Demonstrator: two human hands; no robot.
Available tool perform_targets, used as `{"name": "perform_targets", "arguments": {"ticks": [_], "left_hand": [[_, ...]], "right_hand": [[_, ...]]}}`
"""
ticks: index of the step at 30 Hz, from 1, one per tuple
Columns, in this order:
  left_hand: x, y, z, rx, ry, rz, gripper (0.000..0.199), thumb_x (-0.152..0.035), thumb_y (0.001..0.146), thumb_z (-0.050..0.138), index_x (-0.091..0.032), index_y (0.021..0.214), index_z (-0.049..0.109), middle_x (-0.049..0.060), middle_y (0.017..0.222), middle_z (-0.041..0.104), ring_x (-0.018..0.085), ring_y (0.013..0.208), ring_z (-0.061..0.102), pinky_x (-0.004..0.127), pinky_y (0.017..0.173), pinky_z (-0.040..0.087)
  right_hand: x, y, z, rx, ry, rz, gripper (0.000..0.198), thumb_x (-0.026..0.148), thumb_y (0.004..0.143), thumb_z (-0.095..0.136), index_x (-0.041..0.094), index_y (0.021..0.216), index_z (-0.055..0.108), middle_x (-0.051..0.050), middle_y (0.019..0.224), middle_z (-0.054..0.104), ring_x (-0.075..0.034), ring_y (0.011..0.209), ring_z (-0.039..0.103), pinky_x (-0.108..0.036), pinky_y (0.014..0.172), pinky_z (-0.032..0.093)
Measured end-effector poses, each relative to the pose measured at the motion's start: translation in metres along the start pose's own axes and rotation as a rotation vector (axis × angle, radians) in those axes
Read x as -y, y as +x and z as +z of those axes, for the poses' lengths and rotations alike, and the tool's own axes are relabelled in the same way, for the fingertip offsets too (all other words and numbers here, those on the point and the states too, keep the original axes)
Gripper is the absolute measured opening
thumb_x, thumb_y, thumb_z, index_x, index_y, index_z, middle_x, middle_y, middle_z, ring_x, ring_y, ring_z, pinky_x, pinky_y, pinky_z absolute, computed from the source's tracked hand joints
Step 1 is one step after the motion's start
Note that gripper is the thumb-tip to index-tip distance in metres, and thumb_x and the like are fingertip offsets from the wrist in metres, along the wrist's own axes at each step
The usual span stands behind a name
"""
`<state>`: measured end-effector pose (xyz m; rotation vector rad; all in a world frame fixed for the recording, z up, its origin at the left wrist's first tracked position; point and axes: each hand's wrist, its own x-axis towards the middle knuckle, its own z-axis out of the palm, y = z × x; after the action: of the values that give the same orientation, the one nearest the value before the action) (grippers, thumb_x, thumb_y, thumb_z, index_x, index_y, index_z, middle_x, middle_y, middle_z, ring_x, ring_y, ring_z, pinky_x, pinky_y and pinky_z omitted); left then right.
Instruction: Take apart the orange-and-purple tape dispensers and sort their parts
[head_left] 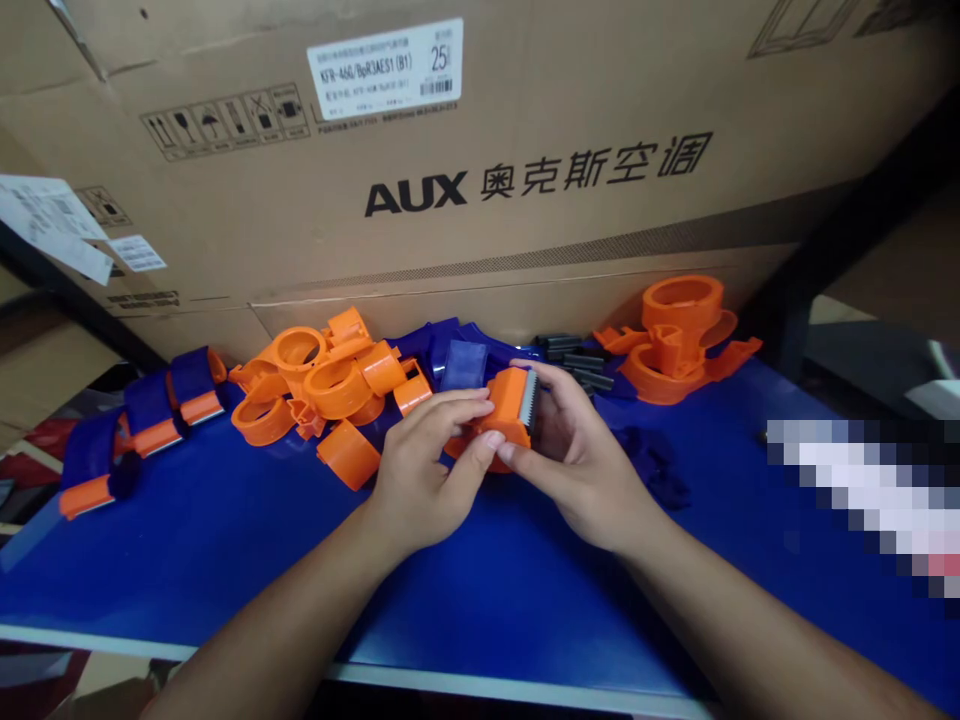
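An orange plastic tape dispenser (504, 402) with a toothed metal cutting strip (529, 400) is held up between both hands, above the blue tabletop. My left hand (424, 470) pinches its left side with thumb and fingers. From the right, my right hand (589, 465) grips it, the thumb at its lower edge and the fingers behind the toothed strip. Its underside is partly hidden by the hands. Just behind it lie dark blue plastic parts (463, 365). Left of my left hand is a heap of orange dispenser bodies (334, 388).
Dispensers with blue bands (154, 405) stand in a row at left. Black ribbed pieces (585, 372) and stacked orange bodies (679, 345) lie at back right, small dark blue pieces (656, 465) nearer. A large cardboard box (525, 250) blocks the back; a dark post (795, 320) rises right.
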<state>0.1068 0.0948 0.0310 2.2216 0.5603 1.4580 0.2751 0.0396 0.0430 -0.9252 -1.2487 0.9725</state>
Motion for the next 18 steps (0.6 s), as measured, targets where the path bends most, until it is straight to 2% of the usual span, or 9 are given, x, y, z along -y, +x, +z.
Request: {"name": "perform_targets", "arguments": {"ticks": [7,12,16,18], "left_hand": [[-0.002,-0.002,0.005,-0.069,0.022,0.011,0.026,-0.021,0.092,0.07,-0.02,0.117,0.066,0.01,0.123,0.071,0.02,0.112,0.07,0.034,0.087,0.064],[-0.007,-0.006,0.01,-0.163,0.115,0.119,0.016,-0.017,0.09,0.072,-0.019,0.104,0.066,0.008,0.111,0.074,0.019,0.105,0.073,0.035,0.092,0.063],[-0.013,-0.013,0.015,-0.061,0.238,0.232,0.014,-0.013,0.091,0.066,-0.018,0.104,0.067,0.011,0.114,0.073,0.017,0.102,0.073,0.033,0.091,0.063],[-0.016,-0.013,0.015,0.003,0.236,0.306,0.016,-0.015,0.09,0.068,-0.017,0.106,0.068,0.01,0.112,0.073,0.017,0.098,0.073,0.033,0.089,0.063]], "right_hand": [[-0.004,0.0,-0.001,0.008,0.084,-0.016,0.056,0.034,0.084,0.078,0.032,0.133,0.05,-0.003,0.112,0.061,-0.02,0.101,0.059,-0.031,0.085,0.052],[-0.006,-0.001,0.005,-0.029,0.1,0.017,0.062,0.045,0.08,0.082,0.031,0.131,0.049,-0.002,0.105,0.062,-0.02,0.095,0.059,-0.031,0.081,0.052],[-0.007,-0.005,0.007,-0.18,0.042,0.097,0.052,0.034,0.08,0.079,0.03,0.124,0.053,0.001,0.1,0.062,-0.018,0.09,0.058,-0.03,0.08,0.05],[-0.005,-0.005,0.005,-0.22,0.119,0.159,0.043,0.026,0.077,0.074,0.028,0.116,0.057,0.002,0.091,0.061,-0.016,0.081,0.056,-0.029,0.073,0.048]]}}
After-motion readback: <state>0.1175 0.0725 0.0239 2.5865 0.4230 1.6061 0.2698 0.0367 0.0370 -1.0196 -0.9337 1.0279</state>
